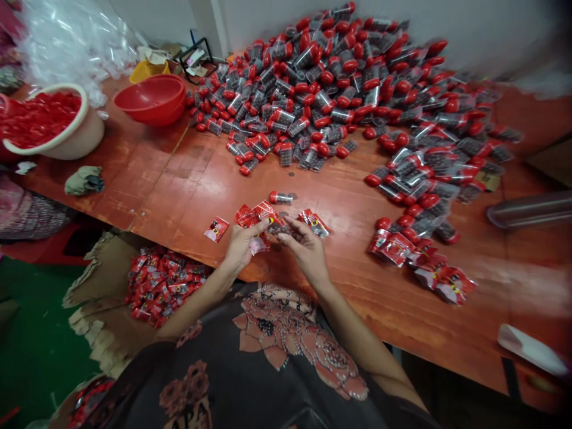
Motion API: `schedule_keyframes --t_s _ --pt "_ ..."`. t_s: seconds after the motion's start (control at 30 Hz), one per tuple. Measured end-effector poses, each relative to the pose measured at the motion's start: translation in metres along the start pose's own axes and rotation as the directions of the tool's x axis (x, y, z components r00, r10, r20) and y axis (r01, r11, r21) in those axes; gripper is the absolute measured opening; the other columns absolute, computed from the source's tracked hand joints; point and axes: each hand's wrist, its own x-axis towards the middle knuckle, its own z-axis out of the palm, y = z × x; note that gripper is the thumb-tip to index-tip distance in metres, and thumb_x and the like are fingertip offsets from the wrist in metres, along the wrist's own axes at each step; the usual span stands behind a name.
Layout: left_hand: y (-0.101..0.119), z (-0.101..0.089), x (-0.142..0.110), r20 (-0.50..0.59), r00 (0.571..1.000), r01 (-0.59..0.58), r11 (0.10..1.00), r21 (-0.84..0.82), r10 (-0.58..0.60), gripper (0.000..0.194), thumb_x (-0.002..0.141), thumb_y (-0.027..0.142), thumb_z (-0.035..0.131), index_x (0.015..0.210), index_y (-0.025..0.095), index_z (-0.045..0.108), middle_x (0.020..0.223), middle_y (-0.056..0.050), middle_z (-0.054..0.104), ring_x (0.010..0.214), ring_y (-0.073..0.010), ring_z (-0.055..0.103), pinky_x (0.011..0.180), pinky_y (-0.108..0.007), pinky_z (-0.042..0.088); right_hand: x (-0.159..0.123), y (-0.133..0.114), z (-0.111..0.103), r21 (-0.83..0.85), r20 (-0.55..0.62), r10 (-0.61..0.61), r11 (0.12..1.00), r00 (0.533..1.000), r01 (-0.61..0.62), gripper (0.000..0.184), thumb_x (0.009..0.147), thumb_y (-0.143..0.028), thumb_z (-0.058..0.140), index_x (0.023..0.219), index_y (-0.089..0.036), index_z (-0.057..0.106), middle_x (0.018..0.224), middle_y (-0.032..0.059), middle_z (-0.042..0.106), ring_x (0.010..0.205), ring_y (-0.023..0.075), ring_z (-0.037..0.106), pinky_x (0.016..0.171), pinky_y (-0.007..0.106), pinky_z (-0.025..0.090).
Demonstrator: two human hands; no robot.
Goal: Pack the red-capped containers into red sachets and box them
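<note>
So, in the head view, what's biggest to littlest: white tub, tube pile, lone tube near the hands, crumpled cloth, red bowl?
1. Tube pile
2. White tub
3. Red bowl
4. Crumpled cloth
5. Lone tube

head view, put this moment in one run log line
left hand: at red printed packets; right hand: beside it, fingers bent; red-capped clear tube: lying just beyond hands; tube pile: back of table

Left fingers (258, 229), right fingers (291, 240) among red packets (267, 209); capped tubes (322, 101) heaped beyond.
</note>
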Motion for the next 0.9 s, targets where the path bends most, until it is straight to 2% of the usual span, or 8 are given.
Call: schedule_keyframes --t_s 0.17,0.33,0.43,0.53,0.6,0.73,0.83,0.9 --pt "-0.009 0.0 -0.003 0.037 0.992 0.119 0.992 0.035 -0.121 0.032 0.057 0.025 0.087 0.084 0.014 0.073 0.075 -0.004 0.074 0.057 -0.0137 0.065 0.054 -0.025 0.052 0.002 0.005 -0.002 -0.032 -0.037 -0.029 0.999 0.999 0.028 0.024 0.077 -0.03 0.072 0.102 -0.029 0.073 0.095 0.0013 0.065 0.082 0.0159 0.063 0.074 0.034 0.057" --pt "-0.019 -0.005 0.002 0.018 0.972 0.236 0.971 -0.026 -0.236 0.033 0.059 0.02 0.086 0.087 0.013 0.07 0.079 -0.006 0.074 0.061 -0.0157 0.067 0.059 -0.028 0.055 0.007 0.016 -0.017 -0.062 -0.054 0.051 0.997 0.997 -0.054 0.024 0.075 -0.035 0.073 0.095 -0.022 0.072 0.088 0.0022 0.069 0.076 0.0164 0.063 0.072 0.034 0.054" --pt "-0.017 -0.015 0.011 0.02 0.955 0.296 0.94 -0.169 -0.297 0.026 0.069 0.011 0.076 0.094 0.013 0.068 0.089 -0.009 0.075 0.077 -0.0197 0.072 0.073 -0.032 0.057 0.01 0.017 -0.042 -0.321 -0.166 0.016 0.945 0.986 -0.069 0.029 0.077 -0.04 0.069 0.098 -0.02 0.072 0.087 0.0041 0.066 0.074 0.0175 0.061 0.071 0.036 0.052" --pt "-0.014 -0.024 0.018 0.034 0.942 0.332 0.916 -0.226 -0.333 0.03 0.069 -0.002 0.066 0.096 0.011 0.068 0.096 -0.013 0.075 0.092 -0.0232 0.071 0.086 -0.035 0.054 0.008 0.012 -0.058 -0.659 -0.228 -0.142 0.751 0.963 -0.045 0.036 0.079 -0.043 0.069 0.107 -0.021 0.071 0.098 0.0074 0.061 0.082 0.0212 0.06 0.079 0.042 0.05" --pt "-0.015 -0.024 0.021 0.026 0.94 0.336 0.916 -0.219 -0.339 0.029 0.069 -0.004 0.065 0.095 0.009 0.069 0.094 -0.013 0.075 0.089 -0.0227 0.071 0.086 -0.035 0.054 0.005 0.009 -0.053 -0.726 -0.175 -0.216 0.688 0.961 0.023 0.038 0.083 -0.043 0.065 0.116 -0.024 0.067 0.104 0.0088 0.059 0.087 0.023 0.059 0.082 0.044 0.05" --pt "-0.021 -0.015 0.022 -0.013 0.952 0.295 0.932 -0.212 -0.305 0.016 0.069 0.003 0.072 0.084 0.008 0.07 0.08 -0.009 0.074 0.069 -0.0167 0.07 0.074 -0.031 0.055 0.006 0.011 -0.018 -0.592 0.064 -0.243 0.772 0.968 0.233 0.029 0.089 -0.036 0.06 0.116 -0.026 0.064 0.106 0.0074 0.065 0.095 0.0223 0.061 0.086 0.039 0.05" --pt "-0.026 -0.01 0.025 -0.039 0.966 0.237 0.939 -0.248 -0.255 0.016 0.064 0.007 0.078 0.077 0.01 0.069 0.074 -0.005 0.072 0.063 -0.0139 0.067 0.067 -0.026 0.054 0.019 0.017 0.001 -0.488 0.101 -0.195 0.845 0.976 0.219 0.024 0.091 -0.031 0.055 0.113 -0.024 0.062 0.103 0.0056 0.069 0.09 0.0199 0.064 0.08 0.034 0.051" --pt "-0.028 -0.01 0.029 -0.066 0.972 0.198 0.939 -0.281 -0.224 0.018 0.062 0.009 0.08 0.075 0.011 0.069 0.072 -0.004 0.072 0.062 -0.0132 0.067 0.066 -0.025 0.052 0.03 0.02 0.005 -0.496 0.099 -0.157 0.848 0.983 0.185 0.021 0.092 -0.032 0.054 0.108 -0.023 0.062 0.094 0.004 0.07 0.081 0.0192 0.065 0.072 0.032 0.05"
